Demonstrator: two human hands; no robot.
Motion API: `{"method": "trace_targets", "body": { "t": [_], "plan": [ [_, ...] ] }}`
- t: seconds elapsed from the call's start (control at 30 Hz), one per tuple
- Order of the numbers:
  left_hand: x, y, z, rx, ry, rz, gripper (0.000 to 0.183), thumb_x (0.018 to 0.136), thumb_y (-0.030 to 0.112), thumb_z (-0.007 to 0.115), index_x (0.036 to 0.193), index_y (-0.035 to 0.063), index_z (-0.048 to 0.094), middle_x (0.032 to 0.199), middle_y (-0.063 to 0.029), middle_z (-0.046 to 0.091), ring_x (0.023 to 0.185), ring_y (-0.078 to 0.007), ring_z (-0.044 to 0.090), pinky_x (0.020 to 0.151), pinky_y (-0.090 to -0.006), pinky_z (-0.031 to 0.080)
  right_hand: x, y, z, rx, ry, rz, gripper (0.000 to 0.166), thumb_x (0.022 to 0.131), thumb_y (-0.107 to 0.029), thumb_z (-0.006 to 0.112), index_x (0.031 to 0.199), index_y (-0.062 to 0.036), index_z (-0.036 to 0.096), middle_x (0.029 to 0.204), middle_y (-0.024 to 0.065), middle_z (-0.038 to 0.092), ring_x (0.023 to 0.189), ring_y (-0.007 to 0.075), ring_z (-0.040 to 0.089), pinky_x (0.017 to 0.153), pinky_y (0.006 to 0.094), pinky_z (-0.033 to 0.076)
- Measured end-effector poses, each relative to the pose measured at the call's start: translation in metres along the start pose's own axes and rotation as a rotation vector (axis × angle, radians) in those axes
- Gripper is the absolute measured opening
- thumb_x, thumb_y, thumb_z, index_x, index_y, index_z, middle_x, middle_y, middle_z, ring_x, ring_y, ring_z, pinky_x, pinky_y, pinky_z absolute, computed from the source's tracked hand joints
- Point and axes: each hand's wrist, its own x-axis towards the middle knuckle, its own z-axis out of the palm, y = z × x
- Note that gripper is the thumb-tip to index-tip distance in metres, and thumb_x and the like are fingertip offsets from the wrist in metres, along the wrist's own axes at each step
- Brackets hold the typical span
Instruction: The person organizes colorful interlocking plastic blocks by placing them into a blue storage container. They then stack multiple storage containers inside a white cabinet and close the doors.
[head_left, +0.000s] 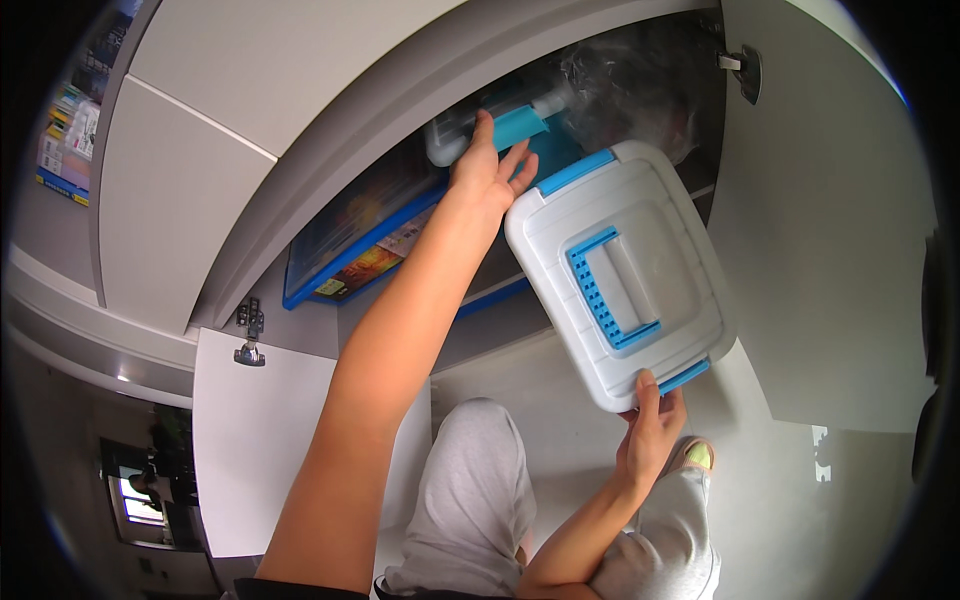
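Observation:
My right hand (654, 435) grips the near short edge of a translucent white plastic storage box (675, 217), beside one of its blue latches, with the thumb on the lid. The box is tilted in front of the open cabinet. A blue folding carry handle (596, 300) lies in the recess of its lid. Farther in, my left hand (491, 165) holds the edge of a second plastic container, around its teal latch (517, 127). The thumb is at the lid and the fingers are lower down. Most of that second container is hidden in the dark cabinet.
A blue-rimmed clear bin (360, 247) with printed boxes sits on the cabinet's left. Crumpled clear plastic wrap (630, 90) lies deeper inside. Hinged doors stand open at left (255, 450) and right (817, 225). My knee (480, 450) is below the opening.

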Motion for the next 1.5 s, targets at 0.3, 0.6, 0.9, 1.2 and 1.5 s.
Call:
{"method": "trace_targets", "body": {
  "t": [0.3,0.6,0.9,1.2,1.5],
  "plan": [
    [-0.011,0.034,-0.025,-0.233,0.086,-0.463,0.088,0.089,0.046,0.063,0.145,0.0049,0.010,0.145,-0.0293,0.023,0.127,-0.0506,0.041,0.106,-0.0589,0.036,-0.009,-0.015,0.008,0.066,0.075,0.008,0.026,0.087,-0.019,0.069,0.104,-0.0002,0.061,0.084,0.0015,0.061,0.069,0.0072,0.051,0.056,0.0235,0.041],
    [0.007,0.012,-0.007,-0.269,-0.049,-0.252,0.066,0.094,0.029,0.057,0.140,-0.0058,0.024,0.136,-0.0354,0.036,0.119,-0.0429,0.050,0.086,-0.0471,0.056,-0.002,-0.023,0.000,-0.048,-0.008,0.004,0.032,0.087,-0.025,0.069,0.105,-0.0010,0.061,0.092,0.0032,0.063,0.075,0.0103,0.058,0.059,0.0261,0.047],
    [-0.005,0.022,0.002,-0.499,0.105,-0.417,0.052,0.087,0.009,0.064,0.129,-0.0074,0.037,0.134,-0.0347,0.032,0.124,-0.0465,0.045,0.062,-0.0309,0.063,0.002,-0.028,0.008,0.066,0.055,0.006,0.025,0.085,-0.016,0.070,0.101,0.0000,0.061,0.079,-0.0009,0.060,0.065,0.0064,0.048,0.056,0.0229,0.036],
    [-0.032,0.028,-0.022,-0.557,-0.048,-0.414,0.058,0.088,0.008,0.064,0.129,-0.0134,0.030,0.130,-0.0331,0.033,0.128,-0.0414,0.043,0.065,-0.0273,0.065,0.018,0.004,-0.002,0.198,0.050,-0.060,0.026,0.088,-0.005,0.062,0.112,0.0040,0.057,0.097,0.0043,0.062,0.085,0.0096,0.055,0.077,0.0228,0.042],
    [-0.047,0.032,-0.031,-0.475,-0.355,-0.256,0.068,0.091,0.014,0.061,0.134,-0.0180,0.020,0.137,-0.0354,0.023,0.129,-0.0353,0.044,0.069,-0.0222,0.064,0.025,0.010,-0.006,0.283,0.030,-0.093,0.026,0.089,-0.003,0.061,0.112,0.0048,0.056,0.099,0.0056,0.063,0.086,0.0101,0.057,0.080,0.0232,0.044]
  ]
}}
